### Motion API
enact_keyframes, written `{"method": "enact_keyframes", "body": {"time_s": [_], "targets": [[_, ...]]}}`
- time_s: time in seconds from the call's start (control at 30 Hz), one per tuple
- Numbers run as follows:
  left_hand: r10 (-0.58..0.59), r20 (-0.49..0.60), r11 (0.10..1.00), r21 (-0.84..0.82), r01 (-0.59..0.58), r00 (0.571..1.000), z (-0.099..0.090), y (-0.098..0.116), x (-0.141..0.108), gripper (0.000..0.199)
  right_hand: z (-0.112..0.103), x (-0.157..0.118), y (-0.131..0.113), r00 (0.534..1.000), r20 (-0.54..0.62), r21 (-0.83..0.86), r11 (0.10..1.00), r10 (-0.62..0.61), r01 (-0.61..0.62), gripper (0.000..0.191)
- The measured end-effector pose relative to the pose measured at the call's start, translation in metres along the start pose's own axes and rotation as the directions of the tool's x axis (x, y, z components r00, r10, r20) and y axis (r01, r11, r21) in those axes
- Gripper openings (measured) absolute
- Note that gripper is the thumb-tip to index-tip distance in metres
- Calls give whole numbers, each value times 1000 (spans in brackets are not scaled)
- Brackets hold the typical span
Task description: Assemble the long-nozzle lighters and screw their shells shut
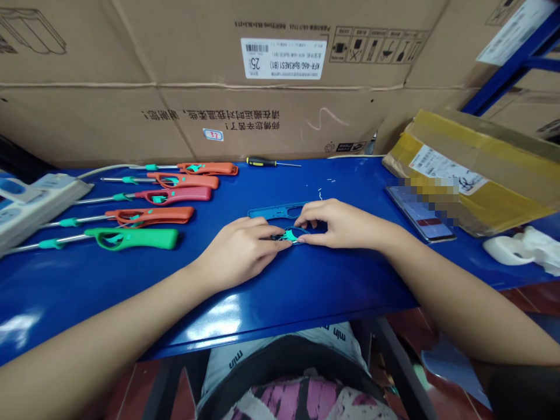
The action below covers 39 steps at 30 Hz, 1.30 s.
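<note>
Near the middle of the blue table, a lighter half (290, 235) with a teal trigger and dark inner parts lies between my two hands. My left hand (245, 248) is closed on its left part, fingers pressed down over it. My right hand (335, 224) pinches its right end between thumb and fingers. Just behind it rests an empty blue shell half (273, 210), its right end partly hidden by my right hand. Several long-necked lighters lie in a row at the left, among them a green one (137, 238) in front and a red one (184, 195).
A power strip (44, 195) sits at the far left. At the back lies a screwdriver (262, 162) before a large cardboard box (284, 105). To the right are a phone (420, 216), a taped carton (472, 169) and a white object (507, 251). Small white bits lie behind my right hand.
</note>
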<state>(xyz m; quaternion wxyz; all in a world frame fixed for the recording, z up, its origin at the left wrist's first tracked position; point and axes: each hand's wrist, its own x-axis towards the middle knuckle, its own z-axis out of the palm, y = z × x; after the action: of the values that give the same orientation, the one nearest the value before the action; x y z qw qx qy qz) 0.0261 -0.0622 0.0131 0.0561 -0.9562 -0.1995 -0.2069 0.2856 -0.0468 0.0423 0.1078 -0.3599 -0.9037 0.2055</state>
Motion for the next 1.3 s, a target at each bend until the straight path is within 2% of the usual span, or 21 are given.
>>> {"method": "enact_keyframes", "body": {"time_s": [0.27, 0.53, 0.8, 1.0, 1.3], "targets": [[-20, 13, 1000, -11, 20, 1000, 0, 1, 0, 26, 0, -1, 2, 1000, 2, 70, 998, 1, -1, 25], [21, -22, 1000, -13, -21, 1000, 0, 0, -2, 26, -4, -1, 4, 1000, 29, 161, 987, 9, -14, 25], [-5, -50, 999, -48, 3, 999, -2, 0, -3, 26, -2, 0, 4, 1000, 13, 165, 986, 17, -19, 27], [2, -42, 998, -63, -4, 999, 0, 0, -2, 26, -1, -1, 6, 1000, 6, 142, 990, 7, -7, 26], [-49, -39, 997, -67, 46, 998, 1, 2, 0, 22, 2, 1, 3, 1000, -14, 124, 992, -9, 11, 27]]}}
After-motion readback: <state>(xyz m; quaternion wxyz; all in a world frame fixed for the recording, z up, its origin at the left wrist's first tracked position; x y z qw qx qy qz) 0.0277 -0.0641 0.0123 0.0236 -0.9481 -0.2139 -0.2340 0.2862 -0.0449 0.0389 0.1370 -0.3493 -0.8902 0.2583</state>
